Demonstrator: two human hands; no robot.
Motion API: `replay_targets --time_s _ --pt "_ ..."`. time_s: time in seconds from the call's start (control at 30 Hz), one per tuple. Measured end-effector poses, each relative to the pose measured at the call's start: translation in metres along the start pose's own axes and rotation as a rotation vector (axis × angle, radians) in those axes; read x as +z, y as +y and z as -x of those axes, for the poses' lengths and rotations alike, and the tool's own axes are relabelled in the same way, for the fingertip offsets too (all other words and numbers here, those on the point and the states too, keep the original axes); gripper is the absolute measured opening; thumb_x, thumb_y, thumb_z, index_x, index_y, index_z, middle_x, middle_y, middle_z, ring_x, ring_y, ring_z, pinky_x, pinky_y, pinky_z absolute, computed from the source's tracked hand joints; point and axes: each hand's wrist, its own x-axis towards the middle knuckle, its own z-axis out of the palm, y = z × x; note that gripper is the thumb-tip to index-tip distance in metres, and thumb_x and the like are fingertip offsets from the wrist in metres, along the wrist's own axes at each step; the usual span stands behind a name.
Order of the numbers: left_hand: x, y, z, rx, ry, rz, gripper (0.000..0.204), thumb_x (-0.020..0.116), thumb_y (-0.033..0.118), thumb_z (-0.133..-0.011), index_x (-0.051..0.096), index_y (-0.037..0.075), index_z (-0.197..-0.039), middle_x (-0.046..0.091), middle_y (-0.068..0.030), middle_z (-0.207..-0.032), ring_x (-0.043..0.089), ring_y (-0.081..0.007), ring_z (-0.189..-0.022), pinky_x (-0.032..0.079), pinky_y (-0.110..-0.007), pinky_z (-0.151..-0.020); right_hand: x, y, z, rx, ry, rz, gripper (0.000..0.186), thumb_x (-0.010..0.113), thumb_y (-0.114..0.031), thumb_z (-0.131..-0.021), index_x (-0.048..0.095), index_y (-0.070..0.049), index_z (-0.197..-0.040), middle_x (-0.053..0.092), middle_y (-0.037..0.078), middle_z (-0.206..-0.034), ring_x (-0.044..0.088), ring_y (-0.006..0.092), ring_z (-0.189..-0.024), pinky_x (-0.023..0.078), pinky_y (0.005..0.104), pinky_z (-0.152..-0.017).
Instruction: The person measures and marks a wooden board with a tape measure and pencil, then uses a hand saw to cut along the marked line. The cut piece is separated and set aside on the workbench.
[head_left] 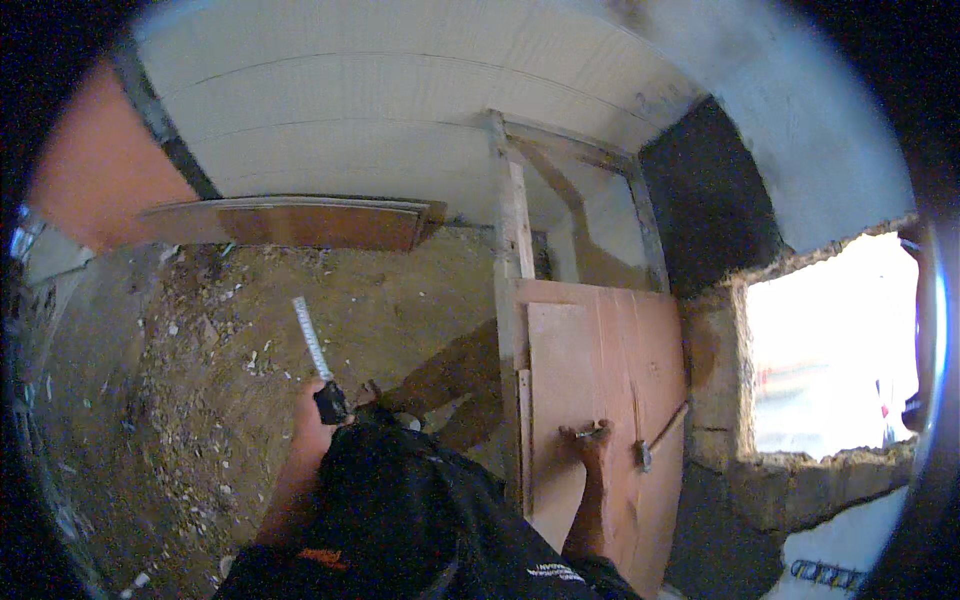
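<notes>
Over the dirt floor, my left hand (309,425) is closed round a black tape measure (329,403). Its pale blade (311,338) sticks out a short way, pointing away from me. At my right, my right hand (592,446) is over a reddish-brown plywood board (610,360). Its fingers are curled round something small that I cannot make out. Just right of that hand, a hammer (645,455) lies on the board, its wooden handle slanting up to the right.
A wooden frame (500,240) stands beside the board. To the right, a rough-edged wall opening (745,380) lets in bright light. Flat sheets (310,222) lean on the far wall (350,130). Rubble (205,350) litters the dirt floor (380,310) at the left.
</notes>
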Motion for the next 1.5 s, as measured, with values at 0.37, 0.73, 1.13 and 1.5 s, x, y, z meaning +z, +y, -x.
replay_targets --time_s 0.37,0.73,1.13,1.5 --pt "-0.006 0.054 -0.052 0.036 0.096 -0.037 0.028 0.058 0.037 -0.085 0.061 0.012 -0.096 0.061 -0.0046 -0.078 0.062 -0.025 -0.066 0.054 -0.048 -0.053 0.025 0.022 0.067 -0.366 -0.028 0.622 0.063 0.091 -0.032 -0.071 0.055 -0.006 -0.115 0.057 0.008 -0.093 0.06 0.0231 -0.082 0.057 0.0429 -0.071" --pt "0.029 0.045 -0.066 -0.142 -0.058 -0.232 0.033 0.058 0.042 -0.087 0.061 0.012 -0.102 0.06 -0.0045 -0.079 0.061 -0.0238 -0.064 0.053 -0.046 -0.052 0.089 0.033 0.156 -0.714 0.485 1.289 0.079 0.091 -0.048 -0.065 0.059 -0.003 -0.123 0.064 0.021 -0.118 0.063 0.0411 -0.105 0.052 0.0507 -0.092" --pt "0.099 0.005 -0.05 -0.183 -0.438 -0.864 0.039 0.052 0.055 -0.095 0.057 0.016 -0.094 0.057 0.0001 -0.07 0.059 -0.0186 -0.056 0.054 -0.039 -0.045 0.098 0.071 0.158 -0.812 0.691 1.381 0.049 0.083 -0.038 -0.07 0.067 -0.009 -0.105 0.067 0.019 -0.107 0.061 0.0395 -0.107 0.05 0.0528 -0.087" --pt "0.186 -0.094 0.066 -0.153 -0.745 -1.135 0.036 0.054 0.046 -0.095 0.056 0.015 -0.078 0.056 -0.0033 -0.06 0.057 -0.0209 -0.047 0.048 -0.039 -0.038 0.076 0.078 0.156 -1.12 0.529 1.11 0.061 0.08 -0.05 -0.073 0.064 -0.007 -0.115 0.063 0.017 -0.121 0.057 0.0363 -0.119 0.047 0.0525 -0.095"
